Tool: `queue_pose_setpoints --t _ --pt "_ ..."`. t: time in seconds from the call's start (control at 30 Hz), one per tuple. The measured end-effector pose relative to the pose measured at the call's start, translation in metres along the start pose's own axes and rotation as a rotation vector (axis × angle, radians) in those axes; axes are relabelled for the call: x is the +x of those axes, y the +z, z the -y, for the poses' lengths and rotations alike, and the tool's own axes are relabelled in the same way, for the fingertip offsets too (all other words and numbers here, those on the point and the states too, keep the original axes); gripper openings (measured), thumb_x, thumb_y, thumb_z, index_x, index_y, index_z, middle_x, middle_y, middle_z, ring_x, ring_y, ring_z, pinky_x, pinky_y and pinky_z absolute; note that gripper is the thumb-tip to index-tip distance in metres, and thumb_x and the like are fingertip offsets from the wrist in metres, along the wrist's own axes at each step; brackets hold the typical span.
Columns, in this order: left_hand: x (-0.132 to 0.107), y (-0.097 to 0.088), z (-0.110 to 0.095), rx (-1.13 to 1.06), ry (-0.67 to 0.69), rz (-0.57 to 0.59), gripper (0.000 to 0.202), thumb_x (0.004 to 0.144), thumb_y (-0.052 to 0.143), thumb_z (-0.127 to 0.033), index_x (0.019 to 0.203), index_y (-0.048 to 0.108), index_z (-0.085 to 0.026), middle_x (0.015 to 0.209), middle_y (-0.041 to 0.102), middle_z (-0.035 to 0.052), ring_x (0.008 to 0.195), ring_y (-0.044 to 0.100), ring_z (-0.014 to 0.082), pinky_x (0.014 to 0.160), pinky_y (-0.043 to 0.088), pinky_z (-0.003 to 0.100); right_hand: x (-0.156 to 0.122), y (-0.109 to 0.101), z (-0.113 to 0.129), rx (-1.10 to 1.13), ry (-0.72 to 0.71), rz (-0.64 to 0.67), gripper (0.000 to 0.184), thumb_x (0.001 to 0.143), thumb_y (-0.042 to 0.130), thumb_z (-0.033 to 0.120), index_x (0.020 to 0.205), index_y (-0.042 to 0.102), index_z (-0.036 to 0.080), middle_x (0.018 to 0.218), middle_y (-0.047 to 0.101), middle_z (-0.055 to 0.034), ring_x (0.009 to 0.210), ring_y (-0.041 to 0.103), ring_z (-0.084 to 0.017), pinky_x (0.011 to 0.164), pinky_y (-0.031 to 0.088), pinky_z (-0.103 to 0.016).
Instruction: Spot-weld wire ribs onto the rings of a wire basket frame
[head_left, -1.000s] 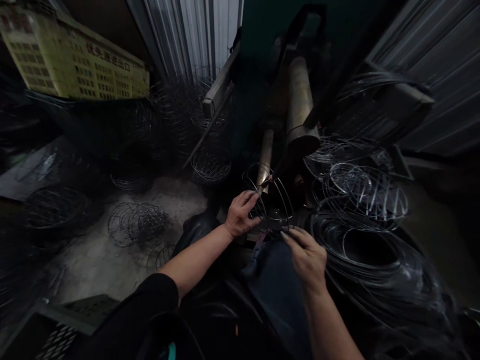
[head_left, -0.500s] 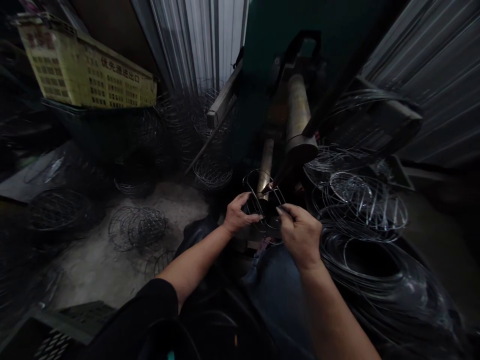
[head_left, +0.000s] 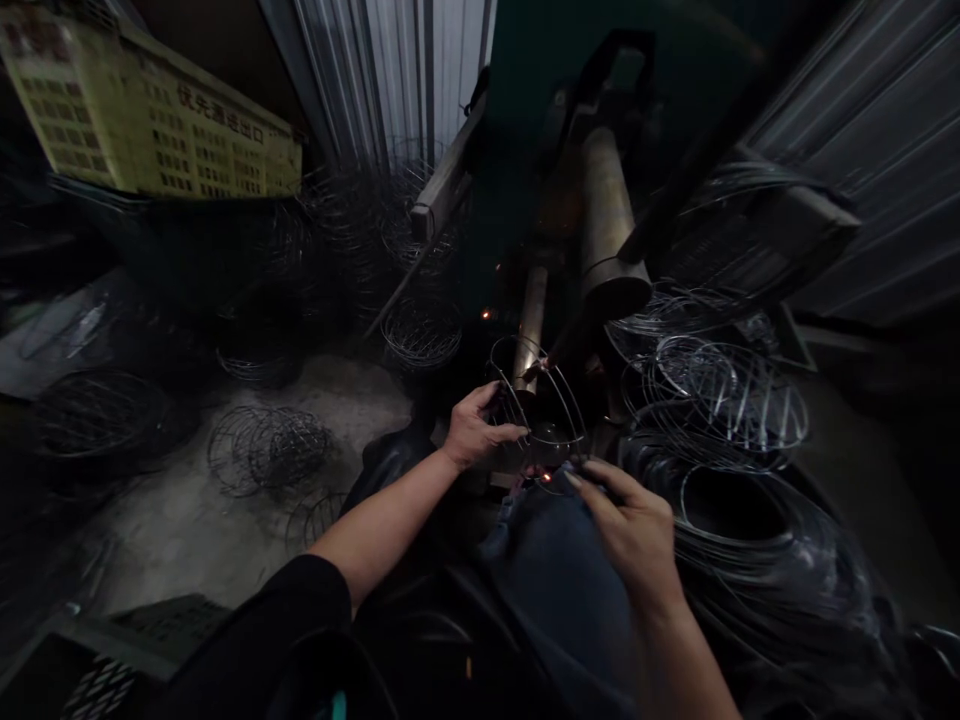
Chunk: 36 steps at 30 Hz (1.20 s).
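A round wire frame (head_left: 573, 395) of thin metal rings and cross wires sits at the end of the lower brass-coloured rod (head_left: 531, 325) of a machine. My left hand (head_left: 474, 428) pinches the left side of this frame between thumb and fingers. Lower and to the right, my right hand (head_left: 634, 520) has its thumb and fingertips close together near the frame's lower right edge. What they hold, if anything, is too dark to make out. The thicker upper rod (head_left: 606, 200) juts out above. Small orange sparks (head_left: 486, 315) glow by the machine and near my knee.
Stacked wire frames (head_left: 731, 395) and a large wire coil (head_left: 750, 540) lie to the right. On the left floor are more wire frames (head_left: 266, 450). A yellow crate (head_left: 172, 130) rests on a dark bin, and a bar (head_left: 442, 185) juts out beside the machine.
My right hand has moved down and right, away from the upper part of the wire frame. Sparks have appeared. My left hand keeps its hold, and the view has shifted slightly.
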<state>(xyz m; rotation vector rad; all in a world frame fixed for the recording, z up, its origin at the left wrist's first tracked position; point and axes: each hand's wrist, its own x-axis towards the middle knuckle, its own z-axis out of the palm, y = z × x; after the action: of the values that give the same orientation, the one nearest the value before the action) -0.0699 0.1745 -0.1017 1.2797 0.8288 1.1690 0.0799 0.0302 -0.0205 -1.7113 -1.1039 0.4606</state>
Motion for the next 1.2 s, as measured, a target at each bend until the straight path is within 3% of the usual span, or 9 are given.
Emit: queue_pose_setpoints --t 0.23,0.43,0.6,0.77,0.87,0.93,1.07,1.2 --pt "0.004 0.005 -0.011 -0.284 -0.291 -0.049 0.076 0.041 0.091 -0.021 0.113 0.067 -0.012 0.094 0.071 0.005 0.084 0.065 0.0184 0.086 0.055 0.037 0.029 0.012 0.025 0.013 -0.053 0.065 0.024 0.074 0.065 0.041 0.08 0.074 0.019 0.078 0.072 -0.0053 0.07 0.066 -0.021 0.068 0.053 -0.031" --pt "0.018 0.006 -0.021 -0.354 -0.287 -0.073 0.06 0.047 0.088 -0.02 0.103 0.069 -0.01 0.084 0.071 0.0037 0.072 0.064 0.0145 0.075 0.053 0.029 0.066 0.025 0.045 -0.064 -0.066 0.124 0.027 0.069 0.06 0.042 0.072 0.074 0.019 0.068 0.071 -0.0051 0.064 0.064 -0.022 0.061 0.047 -0.031" --pt "0.021 0.011 -0.019 -0.364 -0.323 -0.071 0.052 0.046 0.088 -0.02 0.094 0.071 -0.011 0.081 0.071 0.0023 0.07 0.063 0.0132 0.074 0.051 0.027 0.076 0.028 0.045 -0.099 -0.062 0.123 0.024 0.068 0.061 0.039 0.072 0.074 0.018 0.066 0.07 -0.0046 0.062 0.063 -0.021 0.059 0.046 -0.03" --pt "0.018 0.016 -0.009 -0.384 -0.328 -0.066 0.048 0.049 0.086 -0.021 0.094 0.071 -0.013 0.085 0.071 0.0031 0.073 0.064 0.0142 0.075 0.05 0.028 0.071 0.015 0.036 0.015 -0.091 0.162 0.019 0.071 0.068 0.034 0.079 0.075 0.018 0.085 0.074 -0.0055 0.078 0.068 -0.022 0.071 0.052 -0.032" --pt "0.018 0.015 -0.007 -0.376 -0.32 -0.07 0.052 0.049 0.087 -0.021 0.097 0.071 -0.013 0.087 0.071 0.0034 0.075 0.064 0.0144 0.077 0.05 0.029 0.061 -0.002 0.021 0.143 -0.07 0.032 0.019 0.069 0.074 0.034 0.08 0.075 0.018 0.097 0.073 -0.0077 0.089 0.068 -0.024 0.082 0.054 -0.035" --pt "0.019 0.015 -0.008 -0.366 -0.316 -0.06 0.052 0.049 0.087 -0.022 0.098 0.071 -0.013 0.089 0.071 0.0034 0.077 0.064 0.0145 0.078 0.05 0.029 0.05 -0.013 0.008 0.122 -0.01 -0.025 0.022 0.069 0.076 0.035 0.082 0.076 0.018 0.092 0.074 -0.0077 0.084 0.069 -0.024 0.079 0.055 -0.036" --pt "0.018 0.015 -0.013 -0.36 -0.314 -0.035 0.048 0.051 0.086 -0.023 0.096 0.071 -0.014 0.091 0.07 0.0032 0.081 0.063 0.0144 0.078 0.049 0.027 0.026 -0.027 -0.013 0.046 0.089 0.051 0.03 0.069 0.075 0.04 0.087 0.077 0.017 0.073 0.073 -0.0058 0.063 0.067 -0.022 0.067 0.057 -0.036" --pt "0.014 0.021 -0.013 -0.368 -0.338 -0.053 0.058 0.047 0.085 -0.018 0.102 0.068 -0.016 0.093 0.069 0.001 0.081 0.061 0.0131 0.077 0.048 0.027 0.015 -0.026 -0.022 -0.045 0.004 0.103 0.032 0.071 0.071 0.042 0.093 0.076 0.019 0.079 0.074 -0.0052 0.073 0.069 -0.024 0.078 0.056 -0.039"
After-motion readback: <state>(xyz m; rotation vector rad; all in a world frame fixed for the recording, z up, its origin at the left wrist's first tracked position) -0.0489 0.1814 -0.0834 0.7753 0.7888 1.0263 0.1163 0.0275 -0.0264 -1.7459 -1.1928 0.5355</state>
